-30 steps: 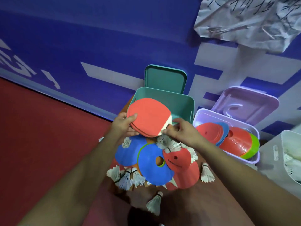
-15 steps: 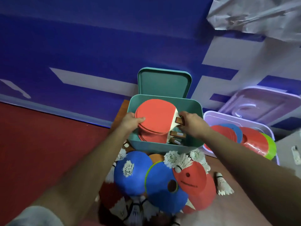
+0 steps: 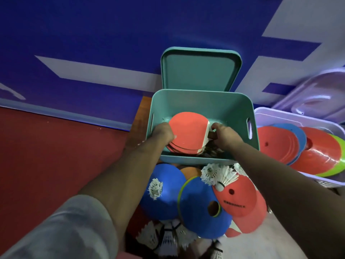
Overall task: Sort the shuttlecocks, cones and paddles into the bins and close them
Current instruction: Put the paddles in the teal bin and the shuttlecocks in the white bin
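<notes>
Inside the teal bin (image 3: 196,103), the paddle stack (image 3: 188,131) sits low between the walls. Your left hand (image 3: 162,134) curls its fingers round the blade edge of the stack; your right hand (image 3: 225,134) pinches the brown handle (image 3: 211,135). Expect stiff, light, flat paddles with grippy rubber faces. Hold blade rim and handle together so that the stack does not fan out. The teal lid (image 3: 199,71) stands open behind. The purple bin (image 3: 291,116) alongside holds red, blue and green cones (image 3: 280,144). On the floor (image 3: 56,156) in front, loose cones (image 3: 203,206) and shuttlecocks (image 3: 218,174) await sorting.
</notes>
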Demonstrator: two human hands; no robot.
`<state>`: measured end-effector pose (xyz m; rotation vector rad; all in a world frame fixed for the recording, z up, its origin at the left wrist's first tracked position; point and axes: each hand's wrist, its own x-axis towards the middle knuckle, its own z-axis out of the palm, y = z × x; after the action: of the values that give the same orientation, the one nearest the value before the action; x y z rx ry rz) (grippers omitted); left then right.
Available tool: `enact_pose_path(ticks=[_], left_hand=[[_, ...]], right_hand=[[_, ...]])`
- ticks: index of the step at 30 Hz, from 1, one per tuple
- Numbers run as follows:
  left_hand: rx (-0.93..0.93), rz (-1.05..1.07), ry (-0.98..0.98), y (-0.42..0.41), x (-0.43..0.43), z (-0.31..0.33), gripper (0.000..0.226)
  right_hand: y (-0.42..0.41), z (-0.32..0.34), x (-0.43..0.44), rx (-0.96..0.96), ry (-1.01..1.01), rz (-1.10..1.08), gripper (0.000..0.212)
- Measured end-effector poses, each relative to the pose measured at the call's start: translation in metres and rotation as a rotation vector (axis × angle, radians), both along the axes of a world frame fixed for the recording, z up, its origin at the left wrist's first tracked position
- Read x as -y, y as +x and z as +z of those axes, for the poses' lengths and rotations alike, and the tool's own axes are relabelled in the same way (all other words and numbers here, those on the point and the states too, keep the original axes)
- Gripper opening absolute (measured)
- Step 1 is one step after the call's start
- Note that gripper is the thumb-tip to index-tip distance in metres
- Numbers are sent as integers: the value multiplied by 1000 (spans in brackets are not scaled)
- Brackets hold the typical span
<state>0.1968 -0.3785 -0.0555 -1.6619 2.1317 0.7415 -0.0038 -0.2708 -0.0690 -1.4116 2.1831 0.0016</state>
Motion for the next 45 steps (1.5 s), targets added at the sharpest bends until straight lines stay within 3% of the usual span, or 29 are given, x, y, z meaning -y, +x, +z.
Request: enact_pose_path(ticks=[5,8,14,16,20,24,27,31,34,36,41,45], left_hand=[[-62,-4,-31,1,-11,9,46],[-279,118,-77,7,-23,33,38],[-689,263,-191,42,-100,82,7],[-751,302,-188,54,-129,81,17],[-707,374,-98,60,-189,62,14],[-640,334,-14,45,-231,30,6],[-584,372,11,28,-238,11,4],[-522,254,-44,4,-235,-4,29],[-486,186,-116,-11,-227,-6,50],[-424,125,-116,-19,-219,-14,54],[-296,-106,-109,-21,-203,-33,42],[-430,-116,-120,-12,-188,-35,31]], right_hand=[[2,8,-3,100,-10,7,50],[6,31,-24,147,-187,-54,47],[25,86,-101,278,-555,-105,20],[32,87,-130,301,-601,-114,14],[40,66,-185,349,-566,-150,12],[34,31,-225,323,-401,-217,7],[25,14,-234,324,-293,-309,19],[21,12,-225,355,-243,-363,52],[21,12,-210,399,-272,-397,63],[22,6,-200,439,-271,-409,58],[26,-11,-177,499,-224,-517,38],[24,-9,-178,523,-317,-615,18]])
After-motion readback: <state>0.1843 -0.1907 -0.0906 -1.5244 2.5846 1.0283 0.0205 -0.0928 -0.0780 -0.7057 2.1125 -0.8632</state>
